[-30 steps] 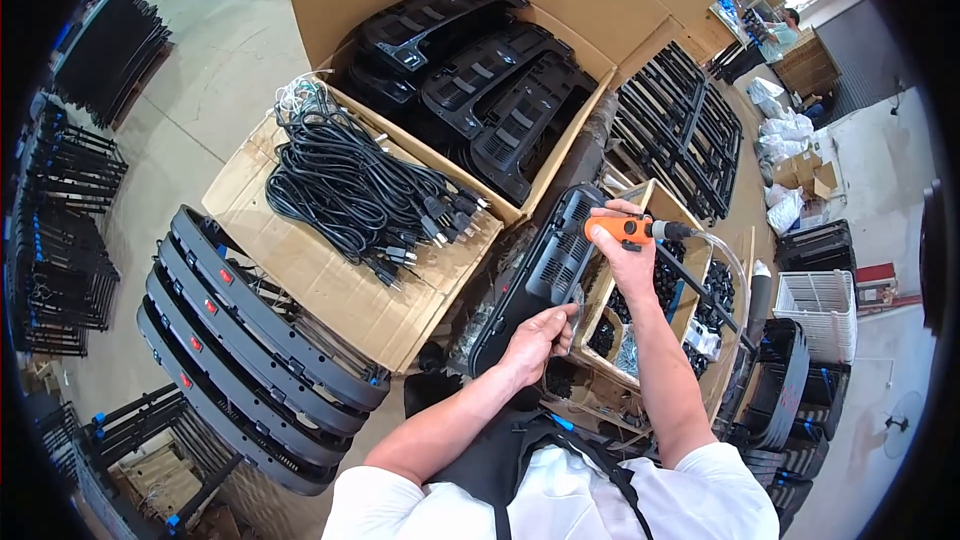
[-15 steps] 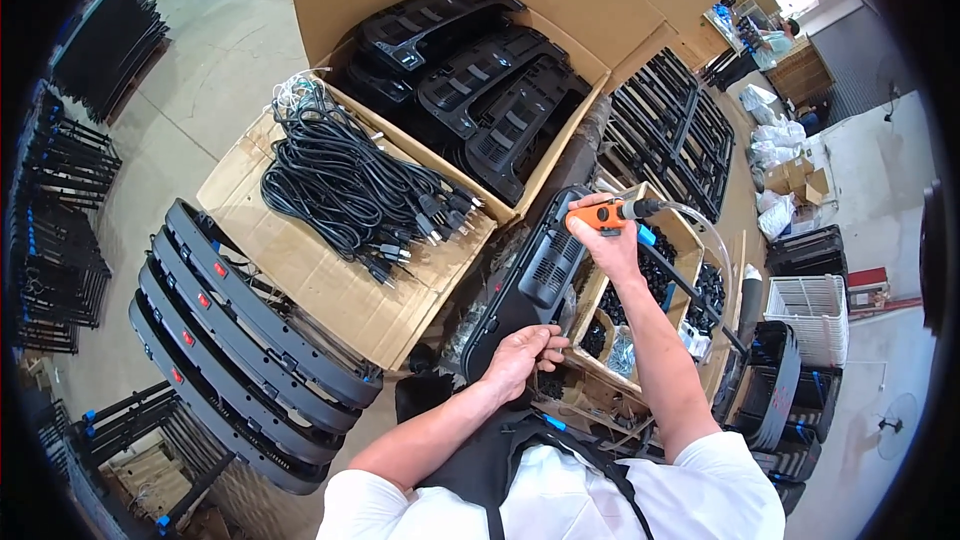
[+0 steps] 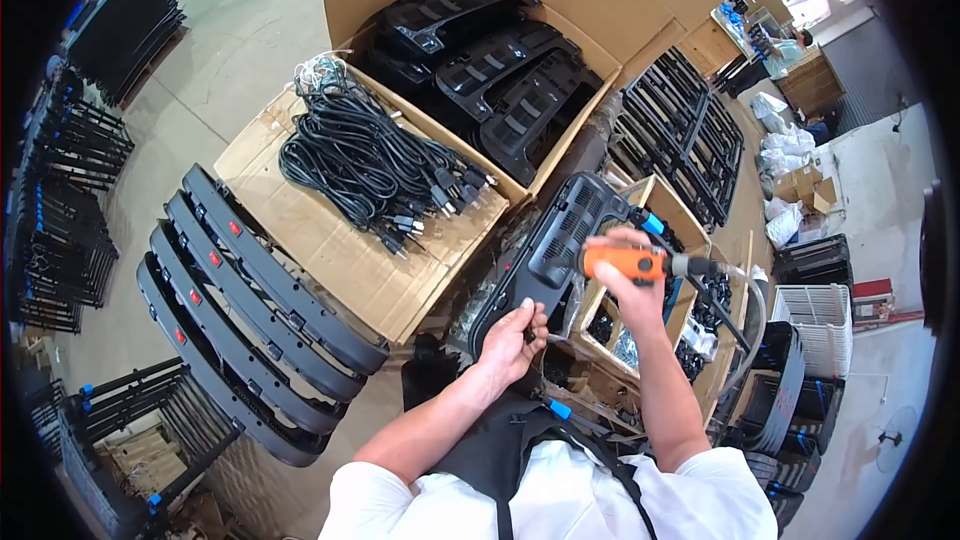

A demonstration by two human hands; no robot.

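Note:
A long black plastic housing [image 3: 525,285] with vent slots lies slantwise in front of me. My right hand [image 3: 637,302] is wrapped round an orange air screwdriver [image 3: 622,262], which has a hose at its back end. The tool is over the housing's right side; its tip is hidden from view. At the near end of the housing is my left hand [image 3: 512,342], its fingers curled in with the thumb against them. Whatever lies between those fingers is hidden or too small to name.
To the right stands a wooden compartment box [image 3: 612,365] of small black parts and screws. Coiled black power cords [image 3: 365,155] lie on a cardboard flap [image 3: 330,265]. Beyond is a carton [image 3: 410,120] of black plastic covers. Curved grey covers [image 3: 265,340] stand at left.
My right hand has brought the screwdriver nearer to me and slightly right, off the housing's upper part. My left hand has shifted a little left, fingers still curled. The whole view has shifted slightly.

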